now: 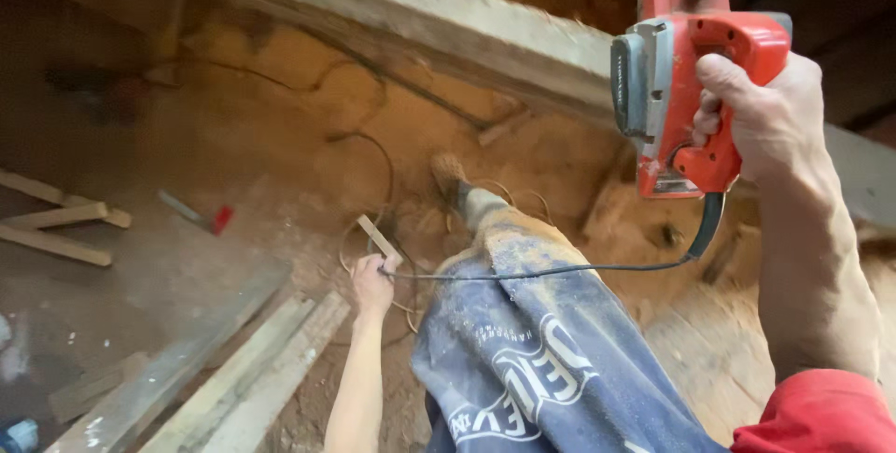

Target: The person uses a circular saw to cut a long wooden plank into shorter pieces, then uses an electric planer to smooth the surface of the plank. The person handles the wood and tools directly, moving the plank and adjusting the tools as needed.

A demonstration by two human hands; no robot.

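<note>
Right hand (761, 122) gripping red planer (686, 70) — left hand (371, 283) pinching its cord (560, 271)

A red planer (686, 80) with grey side panels and a black knob on top hangs in the air at upper right, its body upright, handle to the right, above a long timber beam (448, 28) that runs aslant. A black cord (560, 271) drops from the handle's lower end, curves down and runs almost level leftwards, pulled fairly taut, to the far end near a small flat wood offcut (376, 236) that sticks up tilted over the sawdust-covered floor.
</note>
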